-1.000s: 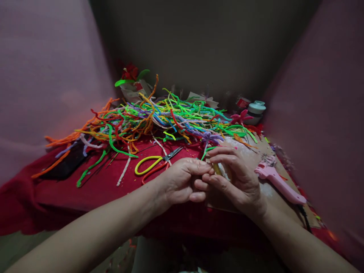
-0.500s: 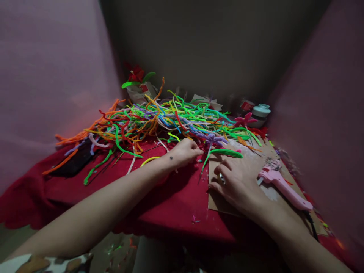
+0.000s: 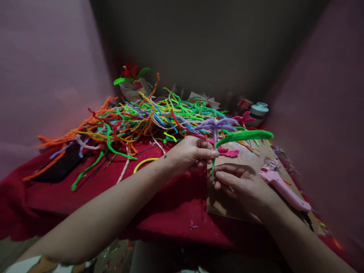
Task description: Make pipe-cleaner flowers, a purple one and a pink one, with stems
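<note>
A purple pipe-cleaner flower (image 3: 215,124) stands upright between my hands, its stem wrapped in green with one long green leaf (image 3: 247,135) reaching right. My left hand (image 3: 192,151) pinches the stem just below the leaf, thumb and fingers closed. Lower down, my right hand (image 3: 241,182) has its thumb and fingertips closed on the bottom of the green stem. Behind the stem lies a bright pink pipe-cleaner piece (image 3: 231,152), partly hidden by my left hand and the flower.
A heap of coloured pipe cleaners (image 3: 159,115) spreads across the back of the red cloth (image 3: 170,201). To the right, a pink glue gun (image 3: 286,189) rests on cardboard (image 3: 227,206). A jar with a pale blue lid (image 3: 259,109) stands behind, and a dark flat object (image 3: 59,167) lies left.
The purple flower has been lifted off the table and upright, nearer to me. Both hands have closed on its stem, and the pink piece behind it has come into view.
</note>
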